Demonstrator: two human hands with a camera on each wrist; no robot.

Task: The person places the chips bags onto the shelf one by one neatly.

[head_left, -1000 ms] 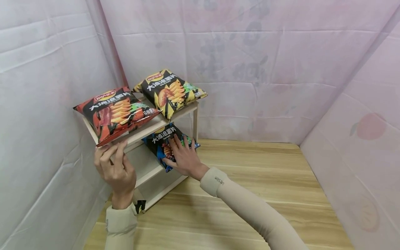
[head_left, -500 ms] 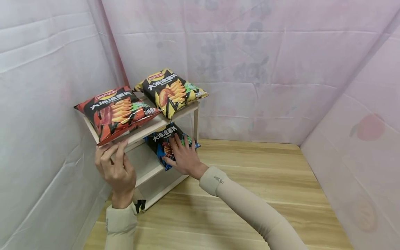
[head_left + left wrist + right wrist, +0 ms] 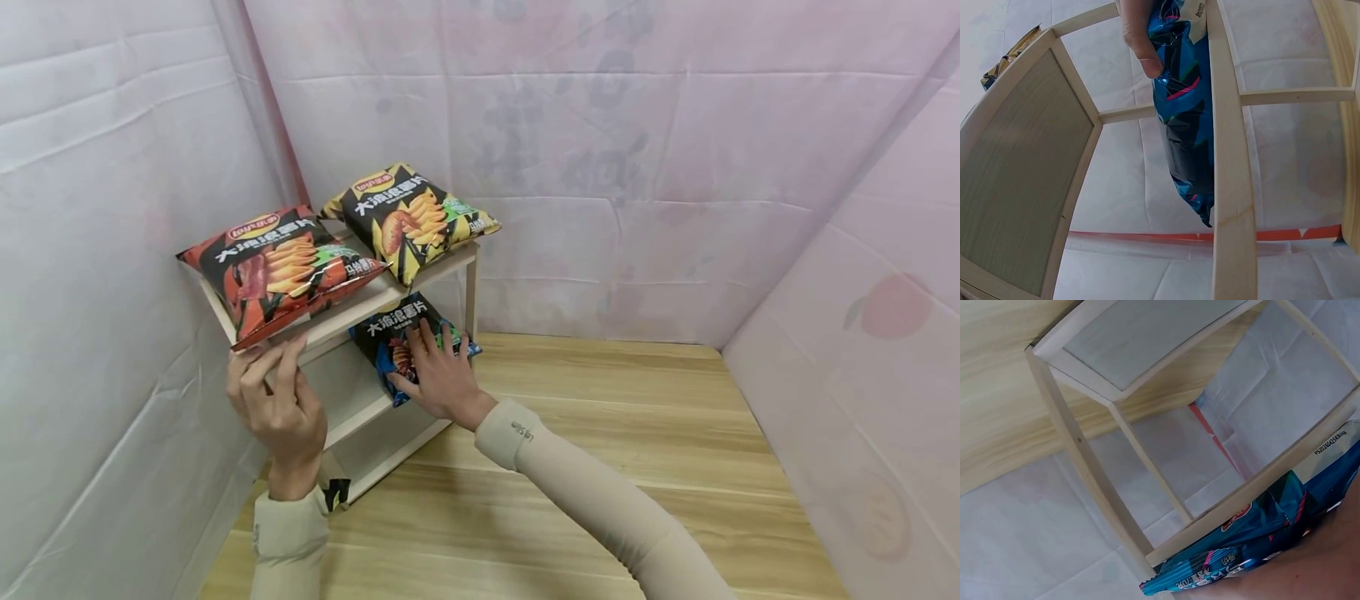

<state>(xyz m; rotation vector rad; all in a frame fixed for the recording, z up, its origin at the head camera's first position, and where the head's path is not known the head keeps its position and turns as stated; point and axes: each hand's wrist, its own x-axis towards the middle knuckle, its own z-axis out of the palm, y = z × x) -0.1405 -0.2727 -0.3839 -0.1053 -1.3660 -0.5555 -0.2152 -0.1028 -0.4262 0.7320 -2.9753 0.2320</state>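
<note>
A blue and black chip bag lies on the middle tier of a small pale wooden shelf rack. My right hand rests on top of it, fingers spread and nearly straight; in the left wrist view a thumb presses on the blue bag. At the rack's front left corner, my left hand holds the top board's edge with curled fingers. Just above those fingers, a red chip bag overhangs the top tier. A yellow and black chip bag lies to its right, also on top.
The rack stands at the back left of a wood-grain table, close to a white cloth wall. A pink-white cloth hangs behind. Something black and yellow shows at the rack's front left foot.
The blue bag and my right hand have slid slightly left and deeper onto the middle tier. My left hand and the two upper bags stay in place.
</note>
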